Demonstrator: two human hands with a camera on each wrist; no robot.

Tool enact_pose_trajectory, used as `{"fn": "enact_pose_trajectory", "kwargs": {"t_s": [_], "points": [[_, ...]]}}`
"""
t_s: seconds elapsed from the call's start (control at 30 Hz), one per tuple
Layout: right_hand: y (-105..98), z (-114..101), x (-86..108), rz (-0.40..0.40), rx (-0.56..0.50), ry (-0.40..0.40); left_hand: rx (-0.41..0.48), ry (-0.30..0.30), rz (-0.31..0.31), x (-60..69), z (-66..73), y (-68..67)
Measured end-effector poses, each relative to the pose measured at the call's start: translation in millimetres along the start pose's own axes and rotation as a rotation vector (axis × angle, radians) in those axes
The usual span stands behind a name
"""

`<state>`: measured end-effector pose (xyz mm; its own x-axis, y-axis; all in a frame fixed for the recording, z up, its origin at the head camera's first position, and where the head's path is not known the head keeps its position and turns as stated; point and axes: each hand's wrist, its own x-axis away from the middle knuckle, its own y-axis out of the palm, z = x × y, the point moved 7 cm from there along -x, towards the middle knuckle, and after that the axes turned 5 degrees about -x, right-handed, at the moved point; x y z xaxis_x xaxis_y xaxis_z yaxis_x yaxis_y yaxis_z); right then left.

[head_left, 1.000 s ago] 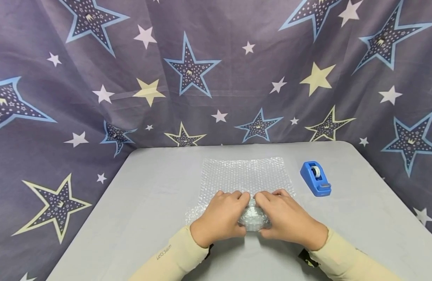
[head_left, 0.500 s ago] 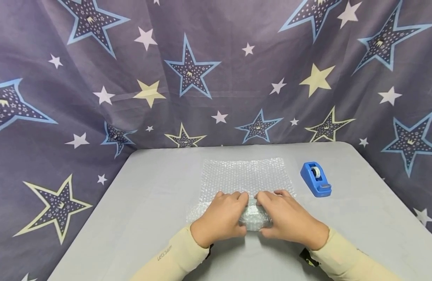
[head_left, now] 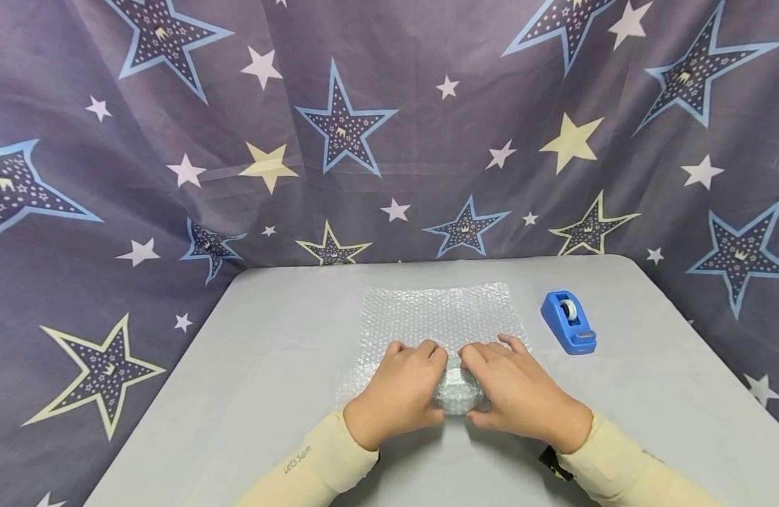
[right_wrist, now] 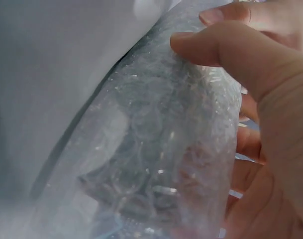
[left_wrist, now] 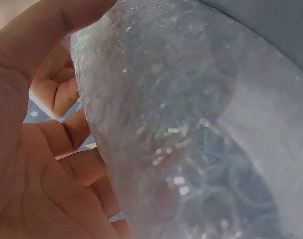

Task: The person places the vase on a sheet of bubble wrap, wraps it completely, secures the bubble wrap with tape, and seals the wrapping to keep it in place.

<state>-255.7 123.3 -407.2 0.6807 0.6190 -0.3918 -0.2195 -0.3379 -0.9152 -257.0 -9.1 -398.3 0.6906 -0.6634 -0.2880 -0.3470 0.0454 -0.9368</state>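
A roll of bubble wrap (head_left: 458, 394) lies across the near part of a flat bubble wrap sheet (head_left: 440, 313). My left hand (head_left: 402, 394) grips the roll from the left, thumb on the near side and fingers curled over the top. From the right, my right hand (head_left: 519, 391) holds it the same way, its index finger close to the left one. In the left wrist view the wrapped bundle (left_wrist: 156, 119) fills the middle, beside the palm. Clear layers of the bundle (right_wrist: 161, 124) also show in the right wrist view, the thumb pressing on them. What lies inside is too blurred to tell.
A blue tape dispenser (head_left: 570, 324) with a roll of tape stands on the right of the grey-covered table (head_left: 269, 366). Behind the table's far edge hangs a dark curtain (head_left: 389, 84) printed with stars.
Both hands keep their grip on the roll, which has barely moved. One finger of my right hand has lifted slightly.
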Motion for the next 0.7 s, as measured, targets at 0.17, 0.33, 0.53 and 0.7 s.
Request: {"fn": "enact_pose_trajectory", "kwargs": {"t_s": [0.17,0.33,0.53,0.7], "points": [[-1.9,-3.5,0.0,0.031,0.046,-0.017,-0.036,-0.005,0.026,-0.4,1.9,-1.3],[0.4,-4.3,0.8,0.013,0.074,-0.002,-0.086,-0.007,0.021,0.5,4.4,0.6],[2.4,-3.9,1.3,0.009,0.094,-0.004,-0.109,-0.015,0.005,-0.3,5.2,4.5],[2.0,-3.3,0.9,0.020,0.098,-0.004,-0.108,-0.022,-0.007,-0.6,4.5,6.7]]}}
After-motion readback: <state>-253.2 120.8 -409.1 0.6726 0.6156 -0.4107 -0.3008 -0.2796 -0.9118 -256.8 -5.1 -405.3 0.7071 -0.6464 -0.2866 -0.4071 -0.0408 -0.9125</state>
